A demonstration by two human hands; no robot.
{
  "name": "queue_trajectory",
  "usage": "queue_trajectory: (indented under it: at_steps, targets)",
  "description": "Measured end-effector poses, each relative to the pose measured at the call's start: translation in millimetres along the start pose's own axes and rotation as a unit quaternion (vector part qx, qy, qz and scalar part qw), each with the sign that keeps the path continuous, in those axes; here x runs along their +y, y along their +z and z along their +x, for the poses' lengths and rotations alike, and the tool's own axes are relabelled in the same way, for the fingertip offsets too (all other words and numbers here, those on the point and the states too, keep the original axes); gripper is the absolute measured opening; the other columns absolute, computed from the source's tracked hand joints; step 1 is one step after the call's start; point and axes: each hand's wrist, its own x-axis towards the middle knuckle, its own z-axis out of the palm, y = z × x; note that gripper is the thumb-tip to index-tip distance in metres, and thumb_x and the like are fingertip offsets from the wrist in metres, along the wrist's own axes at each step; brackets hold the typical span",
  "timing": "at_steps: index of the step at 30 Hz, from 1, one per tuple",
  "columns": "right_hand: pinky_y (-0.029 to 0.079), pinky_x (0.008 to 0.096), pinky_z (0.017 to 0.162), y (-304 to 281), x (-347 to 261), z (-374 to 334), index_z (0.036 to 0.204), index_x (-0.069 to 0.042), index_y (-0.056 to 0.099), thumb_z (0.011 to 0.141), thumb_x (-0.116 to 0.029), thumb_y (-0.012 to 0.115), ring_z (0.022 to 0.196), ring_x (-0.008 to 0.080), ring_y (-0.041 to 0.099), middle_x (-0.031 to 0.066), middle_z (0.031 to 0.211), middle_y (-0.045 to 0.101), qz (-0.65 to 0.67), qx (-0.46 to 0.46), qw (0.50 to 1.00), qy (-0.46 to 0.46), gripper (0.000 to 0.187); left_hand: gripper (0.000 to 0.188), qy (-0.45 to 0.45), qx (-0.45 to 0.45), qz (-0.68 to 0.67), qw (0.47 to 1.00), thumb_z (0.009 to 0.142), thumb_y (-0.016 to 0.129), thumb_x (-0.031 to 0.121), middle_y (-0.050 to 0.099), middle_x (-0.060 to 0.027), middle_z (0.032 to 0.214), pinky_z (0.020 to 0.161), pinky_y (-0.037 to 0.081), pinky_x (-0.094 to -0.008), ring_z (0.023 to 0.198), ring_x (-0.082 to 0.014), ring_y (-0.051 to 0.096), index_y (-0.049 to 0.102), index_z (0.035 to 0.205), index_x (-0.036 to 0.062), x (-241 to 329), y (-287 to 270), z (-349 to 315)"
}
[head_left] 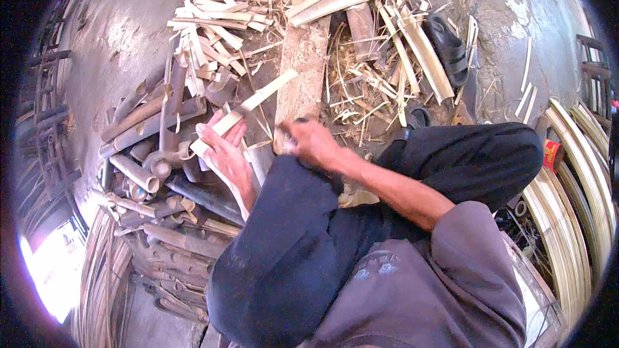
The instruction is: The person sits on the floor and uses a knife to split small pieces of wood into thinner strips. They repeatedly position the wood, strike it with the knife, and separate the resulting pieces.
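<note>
A pale split-bamboo strip (265, 92) lies slantwise across the palm of my left hand (227, 149). The thumb presses on one side of it and the fingers on the other, while its far end reaches over the worn wooden board (302, 58). My right hand (314, 146) is closed in a fist at the near end of that board, just right of my raised knee. Something small and dark shows at its knuckles; what the fist grips is hidden. Both hands are apart from each other.
Dark bamboo tubes (155, 130) are heaped at the left. Beyond them lies a pile of split pieces (213, 35). Curved bamboo lengths (351, 0) cross the board's far end. A black sandal (446, 50) sits among shavings; long strips (561, 238) stack at the right.
</note>
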Motion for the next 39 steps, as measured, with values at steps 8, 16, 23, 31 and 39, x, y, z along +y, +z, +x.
queue_trajectory:
  at_steps: [8,16,23,31,39]
  targets:
    - [0.051,0.0502,0.069,-32,64,10,0.1,-0.004,0.062,0.081,-0.025,0.054,0.078,0.0406,0.065,0.0238,0.082,0.065,-0.059,-0.035,0.991,0.115,0.029,0.057,0.038,-0.011,0.038,0.998,0.104,0.031,0.04,0.063,-0.0269,0.098,0.078,0.06,-0.0383,0.086,-0.0323,0.069,0.051,0.111,-0.0124,4,18,-13]
    - [0.049,0.05,0.066,-30,62,19,0.097,-0.004,0.063,0.078,-0.019,0.056,0.072,0.0423,0.063,0.0249,0.076,0.063,-0.049,-0.003,0.994,0.095,0.025,0.056,0.061,-0.067,0.052,0.995,0.104,0.031,0.04,0.063,-0.026,0.101,0.079,0.06,-0.037,0.086,-0.0323,0.069,0.051,0.11,-0.0122,2,8,-7]
    - [0.051,0.0526,0.07,-32,95,15,0.094,-0.001,0.061,0.084,-0.02,0.057,0.079,0.0444,0.064,0.0267,0.081,0.064,-0.072,-0.001,0.985,0.158,0.023,0.055,0.06,-0.064,0.05,0.995,0.104,0.032,0.039,0.062,-0.0245,0.103,0.076,0.061,-0.036,0.084,-0.0311,0.069,0.051,0.108,-0.0126,0,9,-8]
    - [0.049,0.0492,0.073,-21,123,-1,0.093,-0.005,0.064,0.084,-0.021,0.056,0.081,0.0411,0.064,0.0223,0.084,0.066,-0.028,-0.001,0.983,0.182,0.021,0.03,0.128,-0.127,-0.123,0.976,0.098,0.052,0.021,0.058,-0.0093,0.112,0.094,0.044,-0.0335,0.103,-0.0164,0.055,0.056,0.12,0.0004,-66,30,25]
    - [0.049,0.0533,0.071,-59,106,11,0.101,-0.005,0.06,0.084,-0.024,0.057,0.081,0.0426,0.063,0.0226,0.082,0.064,-0.1,0.012,0.986,0.129,0.025,0.012,-0.066,-0.219,-0.158,0.96,0.103,0.039,0.017,0.041,-0.0001,0.07,0.051,0.042,-0.0259,0.054,-0.0098,0.042,0.039,0.112,0.0091,-59,66,34]
